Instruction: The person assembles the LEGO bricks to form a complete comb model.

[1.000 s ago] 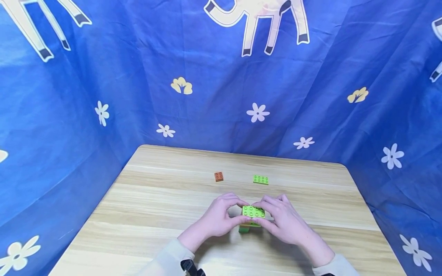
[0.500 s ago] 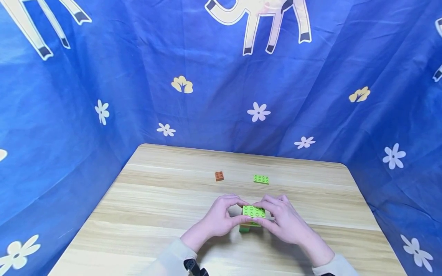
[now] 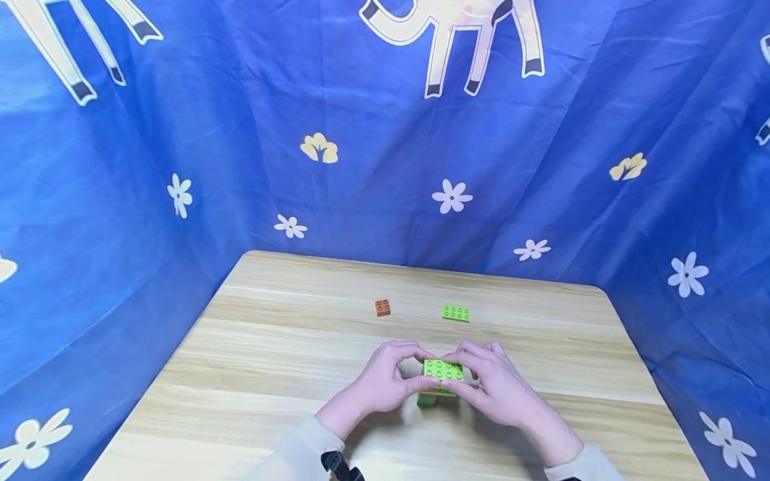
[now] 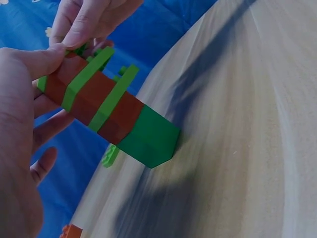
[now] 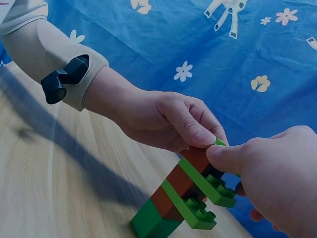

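A tower of toy building bricks stands on the table in front of me. Its base is a dark green brick (image 4: 149,136); above that, reddish-brown bricks (image 4: 120,120) alternate with lime green plates (image 4: 115,97) that stick out to one side. Across the top lies a lime studded plate (image 3: 444,369). My left hand (image 3: 385,379) pinches the left part of this top plate between thumb and fingers. From the other side my right hand (image 3: 494,385) pinches its right part, the two thumbs nearly meeting at the near edge. Fingers hide much of the upper tower in the head view.
Farther back on the wooden table (image 3: 289,334) lie a small reddish-brown brick (image 3: 382,307) and a loose lime plate (image 3: 456,313). A blue patterned curtain (image 3: 373,200) rises behind the table and along both sides.
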Tool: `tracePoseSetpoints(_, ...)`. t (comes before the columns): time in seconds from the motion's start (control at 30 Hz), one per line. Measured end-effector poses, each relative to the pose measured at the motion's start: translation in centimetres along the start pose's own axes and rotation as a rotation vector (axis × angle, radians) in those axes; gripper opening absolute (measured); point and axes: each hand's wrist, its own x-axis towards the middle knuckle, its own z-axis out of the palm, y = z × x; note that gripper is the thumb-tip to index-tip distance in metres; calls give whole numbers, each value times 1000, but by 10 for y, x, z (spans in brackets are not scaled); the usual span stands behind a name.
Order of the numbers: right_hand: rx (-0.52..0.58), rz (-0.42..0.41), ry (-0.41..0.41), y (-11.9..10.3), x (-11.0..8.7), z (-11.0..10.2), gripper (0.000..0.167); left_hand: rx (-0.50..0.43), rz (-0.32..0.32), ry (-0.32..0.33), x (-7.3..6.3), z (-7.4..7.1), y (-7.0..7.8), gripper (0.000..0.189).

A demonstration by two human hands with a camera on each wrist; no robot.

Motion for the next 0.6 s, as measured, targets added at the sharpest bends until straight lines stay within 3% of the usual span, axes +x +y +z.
tracePoseSetpoints(0.27,-2,8,-14,-2,-1,-1,32,87,29,-2,-2,-1,0,37)
tracePoseSetpoints(0.6,26,8,-13,-3,-4,-1,36,255,208,-12,-1,-6,0,39)
